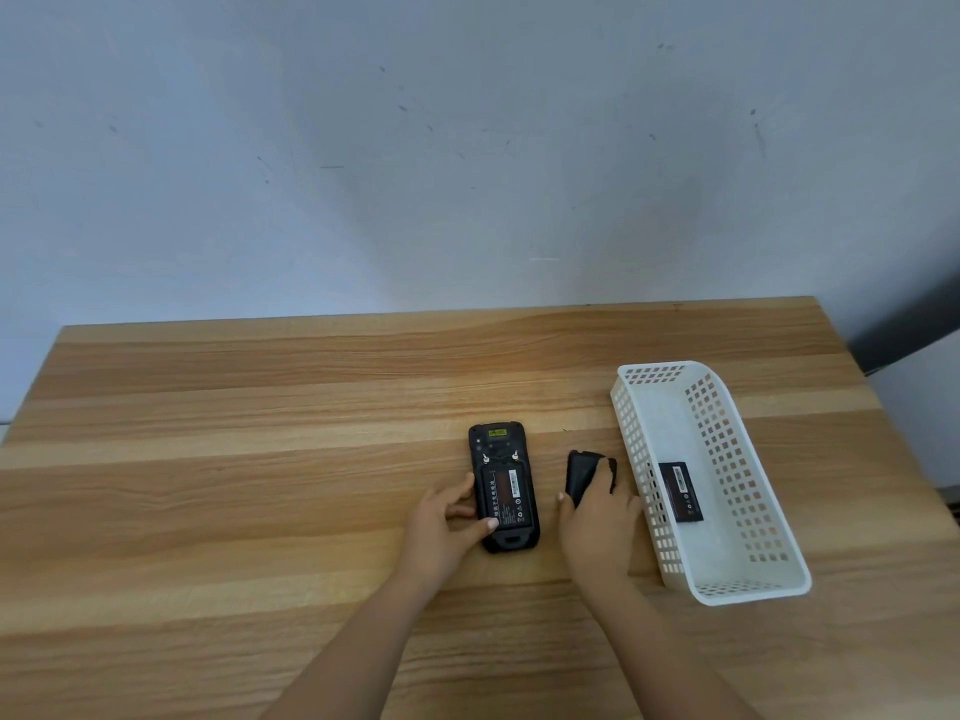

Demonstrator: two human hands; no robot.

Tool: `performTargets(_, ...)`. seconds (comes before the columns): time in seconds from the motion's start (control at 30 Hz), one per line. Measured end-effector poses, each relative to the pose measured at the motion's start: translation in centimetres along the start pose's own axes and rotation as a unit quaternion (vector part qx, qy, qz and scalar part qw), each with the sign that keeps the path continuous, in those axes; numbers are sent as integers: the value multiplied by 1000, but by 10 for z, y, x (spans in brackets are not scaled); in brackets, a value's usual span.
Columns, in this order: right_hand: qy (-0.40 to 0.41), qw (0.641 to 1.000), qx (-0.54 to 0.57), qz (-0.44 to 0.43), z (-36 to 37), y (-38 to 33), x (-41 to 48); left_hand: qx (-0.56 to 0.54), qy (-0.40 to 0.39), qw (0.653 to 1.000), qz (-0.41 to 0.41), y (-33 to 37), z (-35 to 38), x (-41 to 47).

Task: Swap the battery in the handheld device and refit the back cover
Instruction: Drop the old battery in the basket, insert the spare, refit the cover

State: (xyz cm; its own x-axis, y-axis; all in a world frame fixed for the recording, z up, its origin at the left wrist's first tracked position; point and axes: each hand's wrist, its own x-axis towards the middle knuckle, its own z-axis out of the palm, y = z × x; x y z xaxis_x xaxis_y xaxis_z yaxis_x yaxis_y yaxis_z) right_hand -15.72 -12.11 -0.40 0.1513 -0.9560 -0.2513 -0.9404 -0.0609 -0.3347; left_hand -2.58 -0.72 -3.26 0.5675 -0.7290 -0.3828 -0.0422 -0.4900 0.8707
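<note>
A black handheld device (501, 449) lies face down on the wooden table, its back open. A battery (506, 498) with a label sits in its compartment. My left hand (449, 522) grips the device's lower left side, thumb resting on the battery's lower edge. Just right of the device lies the black back cover (582, 472), and my right hand (597, 522) closes over its near end. A second battery (681, 492) lies flat inside the white basket.
The white perforated plastic basket (727, 589) stands at the right, close to my right hand. The wooden table (234, 459) reaches back to a pale wall. Its right edge runs just beyond the basket.
</note>
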Motion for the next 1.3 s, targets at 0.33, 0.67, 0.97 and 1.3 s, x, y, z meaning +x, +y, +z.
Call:
performTargets(0.33, -103, 994, 2, 47, -16, -8, 18, 1, -5, 1000, 3, -2, -1, 2)
performTargets(0.67, -88, 991, 94, 30, -15, -14, 12, 3, -2, 1000, 2, -4, -2, 2)
performTargets(0.97, -139, 983, 115, 24, -18, -14, 13, 4, -1, 1000, 5, -6, -2, 3)
performTargets(1.3, -131, 926, 345, 81, -18, -3, 19, -1, -4, 1000, 5, -6, -2, 2)
